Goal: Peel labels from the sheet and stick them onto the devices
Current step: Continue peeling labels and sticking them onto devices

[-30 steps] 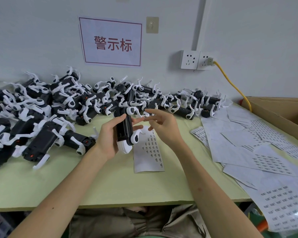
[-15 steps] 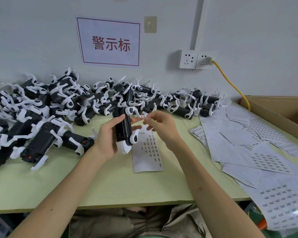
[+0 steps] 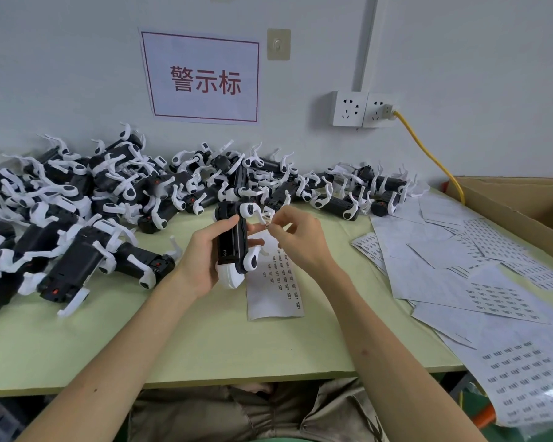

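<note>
Black-and-white device (image 3: 232,247), centre, gripped in left hand (image 3: 205,260); right hand (image 3: 300,240) pinches a label (image 3: 268,224) at its 1 o'clock; label sheet (image 3: 275,291) (print illegible) lies at 5 o'clock; sign (image 3: 201,78) at 12 o'clock reads 警示标.

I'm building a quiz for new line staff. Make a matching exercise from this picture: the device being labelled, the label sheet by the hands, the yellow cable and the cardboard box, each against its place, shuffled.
Things
1. device
2. label sheet
3. yellow cable
4. cardboard box

Places
A. plugged into the wall socket
B. gripped in the left hand
C. at the far right edge of the table
D. lying flat on the table near the right hand

Pairs: 1-B, 2-D, 3-A, 4-C.
</note>
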